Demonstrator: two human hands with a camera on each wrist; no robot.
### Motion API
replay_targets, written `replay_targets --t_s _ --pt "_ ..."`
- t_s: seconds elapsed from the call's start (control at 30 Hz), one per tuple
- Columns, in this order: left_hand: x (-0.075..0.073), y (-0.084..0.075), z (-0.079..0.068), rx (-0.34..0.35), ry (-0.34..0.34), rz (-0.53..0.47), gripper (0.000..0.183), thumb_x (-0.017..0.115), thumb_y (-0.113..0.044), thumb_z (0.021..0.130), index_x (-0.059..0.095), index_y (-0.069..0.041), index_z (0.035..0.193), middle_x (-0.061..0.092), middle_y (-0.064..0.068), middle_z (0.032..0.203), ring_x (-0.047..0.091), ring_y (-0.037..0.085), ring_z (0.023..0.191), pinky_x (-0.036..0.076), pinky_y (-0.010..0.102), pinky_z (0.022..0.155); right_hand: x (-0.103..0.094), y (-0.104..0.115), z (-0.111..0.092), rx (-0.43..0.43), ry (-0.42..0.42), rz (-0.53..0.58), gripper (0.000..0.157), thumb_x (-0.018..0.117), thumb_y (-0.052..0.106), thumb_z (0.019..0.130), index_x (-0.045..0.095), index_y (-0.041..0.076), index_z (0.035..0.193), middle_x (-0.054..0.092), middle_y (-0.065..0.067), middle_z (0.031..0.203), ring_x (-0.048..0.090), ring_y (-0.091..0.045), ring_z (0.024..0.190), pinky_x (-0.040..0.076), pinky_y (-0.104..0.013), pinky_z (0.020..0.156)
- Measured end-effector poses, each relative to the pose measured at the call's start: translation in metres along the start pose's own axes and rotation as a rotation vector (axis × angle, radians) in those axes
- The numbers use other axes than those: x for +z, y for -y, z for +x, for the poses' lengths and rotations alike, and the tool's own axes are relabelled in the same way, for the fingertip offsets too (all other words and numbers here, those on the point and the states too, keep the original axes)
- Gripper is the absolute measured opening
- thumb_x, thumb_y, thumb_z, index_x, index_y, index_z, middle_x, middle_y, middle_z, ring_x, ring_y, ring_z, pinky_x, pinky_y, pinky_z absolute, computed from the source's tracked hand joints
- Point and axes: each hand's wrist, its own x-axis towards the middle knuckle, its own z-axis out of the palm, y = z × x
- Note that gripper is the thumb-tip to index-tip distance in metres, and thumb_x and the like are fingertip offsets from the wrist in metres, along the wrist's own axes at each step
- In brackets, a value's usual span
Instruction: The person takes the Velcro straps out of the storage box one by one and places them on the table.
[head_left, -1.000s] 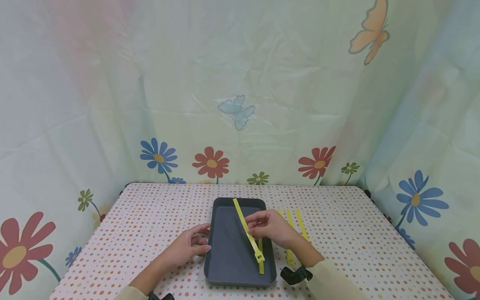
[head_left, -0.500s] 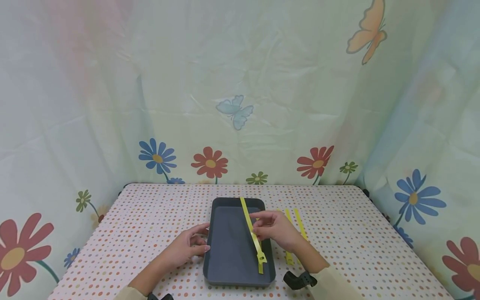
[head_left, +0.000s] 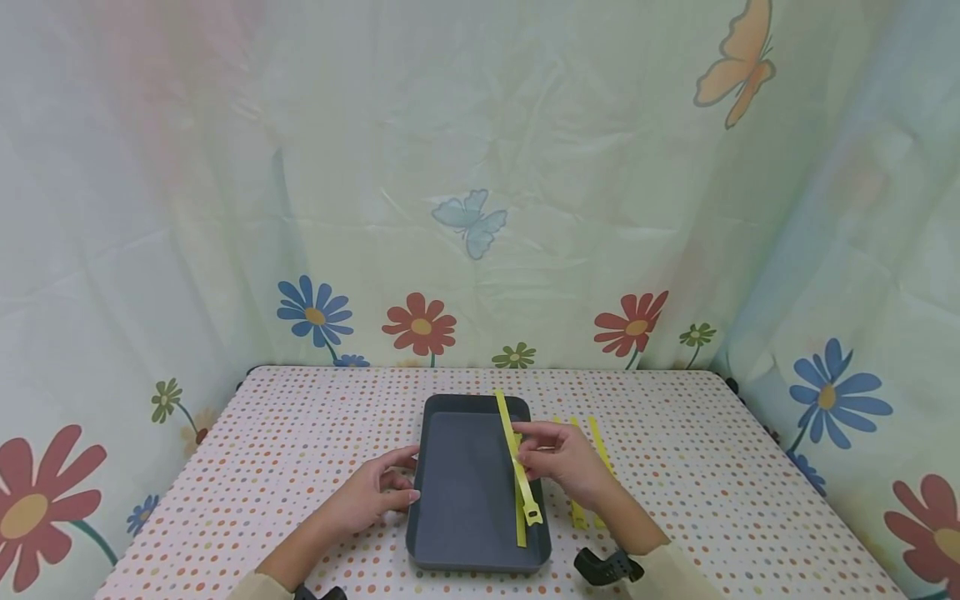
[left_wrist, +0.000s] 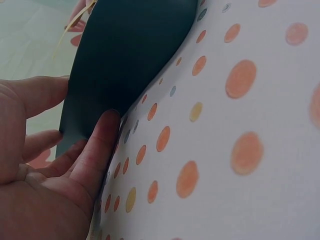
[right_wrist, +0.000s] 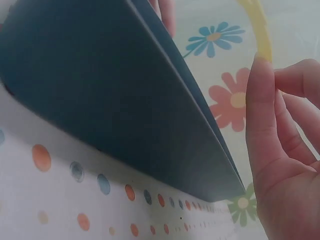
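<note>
A dark grey rectangular tray (head_left: 461, 500) stands on the table. Along its right side my right hand (head_left: 566, 462) pinches a yellow strap-style cable tie (head_left: 523, 483) between thumb and fingers, its slotted head towards me. The right wrist view has this cable tie (right_wrist: 261, 25) curving up from the fingertips. Beneath it, a second yellow cable tie (head_left: 521, 533) lies lengthwise in the tray, partly covered. My left hand (head_left: 372, 496) rests at the tray's left side, fingers loosely bent; in the left wrist view the thumb (left_wrist: 102, 137) touches the tray's outer wall (left_wrist: 140, 45).
Right of the tray, several more yellow cable ties (head_left: 598, 437) lie on the dotted tablecloth (head_left: 300, 442), partly hidden by my right forearm. A curtain (head_left: 360, 150) printed with flowers and butterflies hangs behind the table and along both sides.
My right hand has moved to the right with the pinched cable tie, which now lies more nearly lengthwise over the tie in the tray. The left hand and tray stay put.
</note>
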Motion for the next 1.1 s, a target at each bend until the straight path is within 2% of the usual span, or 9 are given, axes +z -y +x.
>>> replay_targets --t_s 0.5,0.83,1.1 --pt "-0.002 -0.005 -0.001 -0.001 0.003 0.012 0.073 0.073 -0.017 0.096 0.036 -0.005 0.158 0.052 0.018 0.145 0.064 0.020 0.104 0.054 0.028 0.076 -0.012 0.003 -0.011 -0.006 -0.066 -0.018 0.061 0.076 0.008 0.092 0.052 -0.003 0.147 0.068 -0.006 0.096 0.072 -0.015 0.077 0.063 -0.034 0.074" --pt "-0.001 -0.003 -0.001 0.014 0.011 0.012 0.073 0.072 -0.017 0.096 0.035 -0.004 0.158 0.052 0.019 0.145 0.064 0.020 0.104 0.055 0.028 0.080 -0.025 0.000 -0.019 0.032 -0.132 -0.055 0.059 0.074 0.007 0.092 0.054 0.000 0.147 0.069 -0.007 0.099 0.072 -0.018 0.081 0.063 -0.035 0.075" --pt "0.000 -0.002 0.000 0.013 0.010 0.010 0.073 0.072 -0.016 0.097 0.035 -0.005 0.159 0.051 0.019 0.147 0.064 0.020 0.103 0.054 0.027 0.075 -0.036 -0.002 -0.026 0.038 -0.167 -0.052 0.062 0.076 0.009 0.091 0.053 -0.001 0.147 0.067 -0.005 0.099 0.069 -0.016 0.078 0.063 -0.033 0.074"
